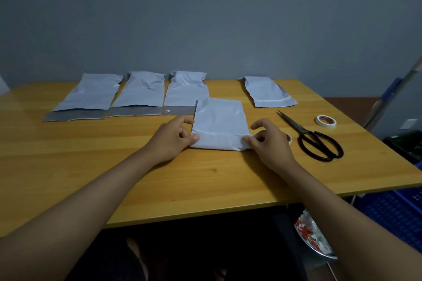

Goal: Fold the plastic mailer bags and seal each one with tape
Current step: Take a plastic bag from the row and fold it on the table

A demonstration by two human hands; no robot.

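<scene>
Table: wooden, against a grey wall.
Bag in work: white mailer, flat near the table's middle, its near edge folded up into a band.
Left hand: pinched the left end of that folded band, thumb on top.
Right hand: pinched the right end of the band, fingers curled.
Far row: three bags, left, middle and right, lay side by side with grey flaps open toward the near side; the bag in work overlapped the right one's flap.
Sealed bag: far right, apart from the row, flap closed.
Scissors: black, right of the right hand, tips pointing far-left.
Tape roll: white, right of the scissors.
Second roll: mostly hidden behind the right hand.
</scene>
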